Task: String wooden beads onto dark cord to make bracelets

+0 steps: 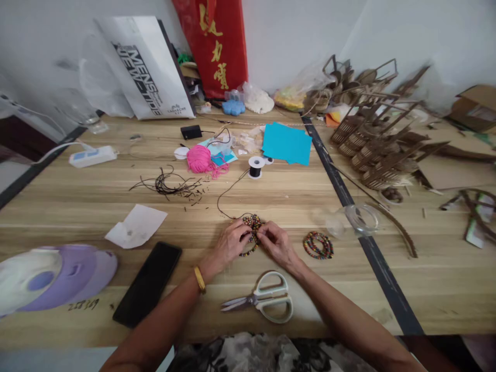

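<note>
Multicoloured bead strands (253,222) lie bunched on the table between my two hands. My left hand (231,241) pinches at the left side of the bunch, and my right hand (277,243) pinches at its right side, fingertips nearly meeting. A thin black cord runs from the beads up to a white spool of black cord (256,168). Exactly what sits between the fingertips is too small to tell apart. To the right, a finished-looking coil of beads (318,245) rests on the wood. White-handled scissors (263,298) lie below my hands, blades pointing left.
A black phone (148,284), white paper (136,226) and purple-white device (58,279) lie left. Black cord scraps (170,185), pink yarn (199,158) and blue sheets (287,143) are farther back. A clear tape roll (362,219) and brown woven pieces (372,150) stand right.
</note>
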The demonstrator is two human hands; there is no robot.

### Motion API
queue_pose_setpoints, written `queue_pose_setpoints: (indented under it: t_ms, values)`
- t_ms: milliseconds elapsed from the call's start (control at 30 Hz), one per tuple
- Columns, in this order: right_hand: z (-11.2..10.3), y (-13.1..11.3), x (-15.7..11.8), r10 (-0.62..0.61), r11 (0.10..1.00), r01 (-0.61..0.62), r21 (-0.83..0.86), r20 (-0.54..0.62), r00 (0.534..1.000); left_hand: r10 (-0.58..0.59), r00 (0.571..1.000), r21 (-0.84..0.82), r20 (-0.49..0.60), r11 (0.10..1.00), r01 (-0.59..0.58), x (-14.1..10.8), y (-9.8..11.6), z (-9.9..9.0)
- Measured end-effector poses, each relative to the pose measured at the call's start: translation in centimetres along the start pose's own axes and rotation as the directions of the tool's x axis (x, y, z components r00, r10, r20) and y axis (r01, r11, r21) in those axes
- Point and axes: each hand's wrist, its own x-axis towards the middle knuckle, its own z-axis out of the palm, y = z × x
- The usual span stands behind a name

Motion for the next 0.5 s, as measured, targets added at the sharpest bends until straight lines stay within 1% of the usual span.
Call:
queue_pose_setpoints:
  t_ms: [100, 200, 267, 367, 500]
  values:
    - [-0.02, 0.06, 0.01, -0.023, 1.000, 0.023, 0.002, 0.002, 1.000, -0.041, 0.999, -0.066, -0.026, 0.997, 0.040, 0.18, 0.22, -0.25]
    - [0.00, 0.11, -0.06, -0.043, 0.999, 0.043, -0.007, 0.004, 0.999, -0.123, 0.991, -0.208, -0.057, 0.972, 0.109, 0.27, 0.13, -0.25]
    - [0.03, 0.02, -0.12, -0.066, 0.998, 0.066, -0.021, 0.008, 0.998, -0.199, 0.978, -0.322, -0.058, 0.931, 0.170, 0.26, -0.04, -0.21]
    - [0.07, -0.29, -0.19, -0.116, 0.992, 0.116, -0.042, 0.017, 0.993, -0.290, 0.957, -0.463, -0.014, 0.850, 0.251, 0.15, -0.22, -0.28]
    - [0.05, -0.74, -0.23, -0.151, 0.987, 0.152, -0.055, 0.035, 0.988, -0.319, 0.947, -0.582, 0.036, 0.764, 0.279, -0.04, -0.19, -0.63]
